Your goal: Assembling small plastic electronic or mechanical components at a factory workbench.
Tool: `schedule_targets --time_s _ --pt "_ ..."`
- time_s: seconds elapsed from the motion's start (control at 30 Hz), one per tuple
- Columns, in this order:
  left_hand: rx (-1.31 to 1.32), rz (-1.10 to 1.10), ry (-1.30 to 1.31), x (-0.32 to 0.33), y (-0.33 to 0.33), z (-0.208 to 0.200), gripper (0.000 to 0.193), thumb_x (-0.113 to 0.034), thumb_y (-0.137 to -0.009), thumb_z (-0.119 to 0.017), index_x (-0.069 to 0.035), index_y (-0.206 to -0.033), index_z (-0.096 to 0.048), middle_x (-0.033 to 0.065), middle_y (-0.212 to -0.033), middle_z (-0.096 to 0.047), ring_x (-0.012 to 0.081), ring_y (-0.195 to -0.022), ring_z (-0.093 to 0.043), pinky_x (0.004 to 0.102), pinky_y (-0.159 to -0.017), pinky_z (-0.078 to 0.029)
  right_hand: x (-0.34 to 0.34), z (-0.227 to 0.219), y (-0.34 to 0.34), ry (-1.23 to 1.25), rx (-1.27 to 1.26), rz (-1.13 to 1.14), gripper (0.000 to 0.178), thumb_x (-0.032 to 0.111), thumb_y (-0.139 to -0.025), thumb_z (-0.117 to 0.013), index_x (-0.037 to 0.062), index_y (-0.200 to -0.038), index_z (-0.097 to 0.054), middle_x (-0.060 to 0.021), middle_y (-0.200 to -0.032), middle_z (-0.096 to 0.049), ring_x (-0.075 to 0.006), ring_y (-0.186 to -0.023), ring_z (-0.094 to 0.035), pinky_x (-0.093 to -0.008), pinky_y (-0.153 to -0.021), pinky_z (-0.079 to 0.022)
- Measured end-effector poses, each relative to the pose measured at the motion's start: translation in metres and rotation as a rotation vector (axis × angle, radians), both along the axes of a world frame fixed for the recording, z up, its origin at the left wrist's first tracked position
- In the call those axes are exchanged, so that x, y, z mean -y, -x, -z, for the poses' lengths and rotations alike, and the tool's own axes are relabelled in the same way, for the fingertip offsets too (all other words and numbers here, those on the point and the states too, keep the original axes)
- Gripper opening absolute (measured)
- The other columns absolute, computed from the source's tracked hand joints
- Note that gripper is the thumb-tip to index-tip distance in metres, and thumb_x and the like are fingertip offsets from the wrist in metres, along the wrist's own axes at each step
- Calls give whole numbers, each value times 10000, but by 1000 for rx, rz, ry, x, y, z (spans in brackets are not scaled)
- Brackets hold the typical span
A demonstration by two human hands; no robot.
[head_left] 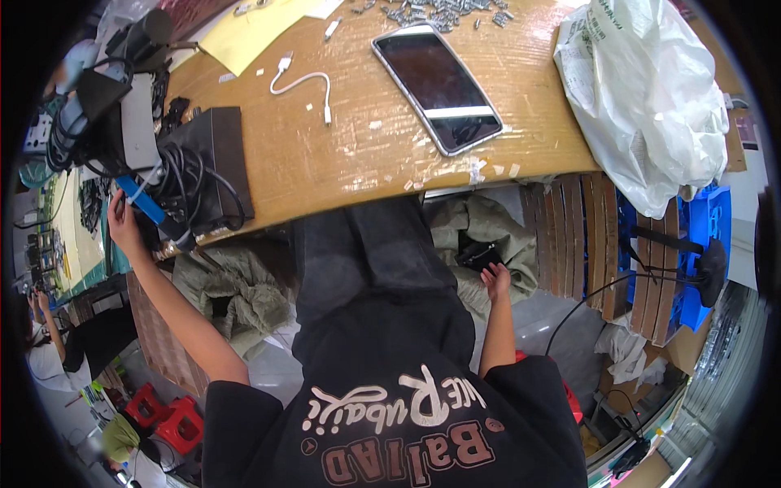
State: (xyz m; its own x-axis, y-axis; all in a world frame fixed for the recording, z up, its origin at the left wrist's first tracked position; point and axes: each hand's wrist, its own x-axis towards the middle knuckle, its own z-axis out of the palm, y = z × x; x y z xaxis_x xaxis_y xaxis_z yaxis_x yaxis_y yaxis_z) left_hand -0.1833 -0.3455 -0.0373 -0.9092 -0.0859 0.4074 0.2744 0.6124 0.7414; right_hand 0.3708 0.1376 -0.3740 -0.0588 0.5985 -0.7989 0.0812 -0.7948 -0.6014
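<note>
At the counter's (342,163) left end, the left hand (122,221) touches a blue-handled tool (146,205) beside a black box (213,163), grip unclear. Below the edge, the right hand (495,281) rests open-fingered against a black pouch (480,256) on olive cloth (488,224).

Desk (325,154): light brown wood grain, pale flecks. Phone (438,85): black screen, silver rim. Cable (305,81): white. Control box (213,163): black. Tool handle (140,201): blue. Bag (651,98): translucent white. Crate (706,244): blue. Shirt (390,407): black, cream and reddish-brown lettering. Stools (167,415): red.
</note>
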Motion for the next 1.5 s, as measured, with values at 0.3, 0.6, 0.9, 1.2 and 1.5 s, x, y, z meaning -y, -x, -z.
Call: schedule_targets --time_s 0.3,0.6,0.9,1.2,1.5 --pt "-128 -10 -751 2 -4 7 286 -92 -808 -595 69 -1032 -520 140 -1048 -540 201 -958 -534 273 -881 -444 -27 -176 111 -895 -67 236 233 134 -870 -452 47 -1086 -434 -94 -953 -550 -100 -680 -493 -239 -580 -417" --pt "-196 -130 -771 -16 -25 -8 340 49 -749 -606 7 -1066 -493 70 -1117 -452 143 -901 -495 228 -777 -427 -52 -367 272 -1381 -141 -530 164 65 -822 -522 0 -972 -528 -76 -880 -548 -141 -772 -511 -258 -697 -416" --pt "-341 -166 -967 -9 -29 -13 324 103 -774 -531 53 -1081 -439 129 -1094 -429 211 -970 -475 299 -878 -431 -120 -349 392 -1590 163 -854 197 86 -714 -612 -23 -871 -564 -163 -729 -574 -277 -665 -556 -358 -625 -438" --pt "-507 106 -769 -90 -163 -88 315 -66 -841 -480 4 -1146 -439 169 -1267 -378 254 -1155 -388 368 -974 -312 -125 -347 358 -1421 -3 -754 124 -17 -688 -609 -2 -809 -590 -74 -739 -602 -133 -663 -563 -245 -625 -458" --pt "588 661 -1230 -312 -213 -66 123 -128 -874 -497 -6 -878 -506 38 -754 -526 106 -557 -534 213 -493 -425 -89 -378 374 -1061 -592 -711 168 33 -736 -640 11 -874 -545 -38 -754 -573 -118 -689 -547 -238 -637 -445"
